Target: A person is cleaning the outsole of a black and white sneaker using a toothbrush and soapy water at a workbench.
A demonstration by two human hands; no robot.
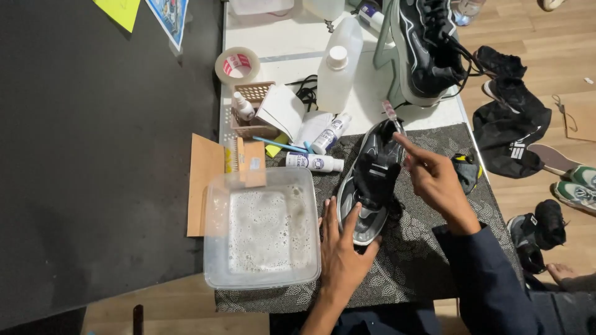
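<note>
A black and grey sneaker point(371, 180) lies on a dark patterned mat point(428, 248), toe pointing away from me. My left hand point(341, 254) cups its heel end from below. My right hand point(434, 180) pinches a thin clear-handled brush point(392, 116) whose tip rests at the shoe's toe. Left of the shoe stands a clear plastic tub point(214, 273) full of foamy water.
Two small white bottles point(315, 162) lie by the tub, next to a brown basket point(251, 93), a tape roll point(236, 64), a tall white bottle point(338, 77) and cardboard point(205, 180). Another black sneaker point(428, 46) stands behind. Dark clothing point(512, 133) and shoes point(580, 186) lie on the wooden floor at right.
</note>
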